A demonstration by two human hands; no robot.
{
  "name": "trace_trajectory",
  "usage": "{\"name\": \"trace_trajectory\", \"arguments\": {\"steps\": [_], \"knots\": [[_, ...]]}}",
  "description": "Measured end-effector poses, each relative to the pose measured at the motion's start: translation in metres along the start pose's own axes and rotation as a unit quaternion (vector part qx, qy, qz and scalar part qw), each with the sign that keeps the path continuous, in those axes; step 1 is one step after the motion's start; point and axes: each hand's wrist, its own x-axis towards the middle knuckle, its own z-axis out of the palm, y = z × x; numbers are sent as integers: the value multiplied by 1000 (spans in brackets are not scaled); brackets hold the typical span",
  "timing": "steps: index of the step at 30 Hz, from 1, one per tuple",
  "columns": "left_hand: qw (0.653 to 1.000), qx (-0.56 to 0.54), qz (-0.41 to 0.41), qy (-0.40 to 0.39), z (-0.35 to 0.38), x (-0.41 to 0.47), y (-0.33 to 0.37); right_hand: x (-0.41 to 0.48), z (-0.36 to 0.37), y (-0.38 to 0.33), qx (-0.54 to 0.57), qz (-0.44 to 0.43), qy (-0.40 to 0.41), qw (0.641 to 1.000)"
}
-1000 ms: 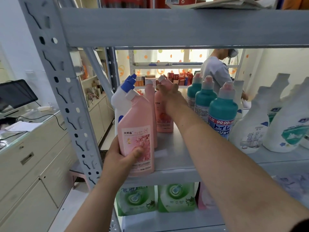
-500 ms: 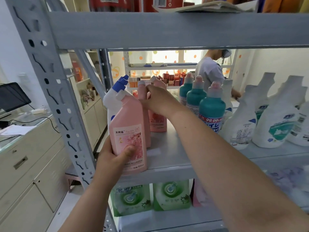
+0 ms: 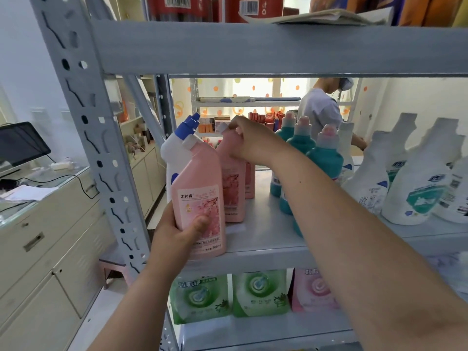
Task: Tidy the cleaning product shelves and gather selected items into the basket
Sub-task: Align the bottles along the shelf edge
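1. Front pink bottle (image 3: 200, 203): upright at the front left corner of the middle shelf (image 3: 266, 239), white angled cap on, label facing the camera.
2. Left hand (image 3: 174, 234): comes up from below and grips that bottle low on its body. The thumb lies across the label; the fingers wrap round the back, out of sight.
3. The bottle's base sits at the shelf lip. It seems to rest there, though I cannot tell whether it is slightly lifted.
4. Second pink bottle (image 3: 231, 178): directly behind the first, upright, lower body partly hidden by it.
5. Right hand (image 3: 253, 143): reaches in from the right, palm down, fingers curled round this bottle's neck just under its white cap.
6. Third pink bottle (image 3: 250, 181): only a strip shows below the right wrist.
7. White bottle with blue cap (image 3: 177, 148): just left of and behind the front pink one, mostly covered.
8. Teal bottles (image 3: 326, 158): a row to the right; the right forearm crosses in front and hides their lower parts.
9. White spray bottles (image 3: 420, 178): further right, the last cut off at the frame edge.
10. Lower shelf: green pouches (image 3: 200, 297) and a pink pouch (image 3: 314, 292), the latter partly behind the forearm.
11. Background: a person (image 3: 321, 110) beyond the rack, blurred.
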Motion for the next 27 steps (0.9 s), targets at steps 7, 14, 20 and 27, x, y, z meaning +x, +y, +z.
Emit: {"name": "trace_trajectory", "arguments": {"steps": [7, 14, 20, 27], "knots": [[1000, -7, -1, 1, 1, 0, 3, 8, -3, 10, -96, -18, 22, 995], [1000, -17, -7, 0, 1, -1, 3, 24, 2, 28, -121, 31, 56, 991], [1000, -10, -10, 4, 1, -1, 4, 27, 3, 34, -112, 44, 63, 991], [1000, -13, -18, 6, 2, -4, 9, 19, 0, 30, -76, 82, 33, 993]]}}
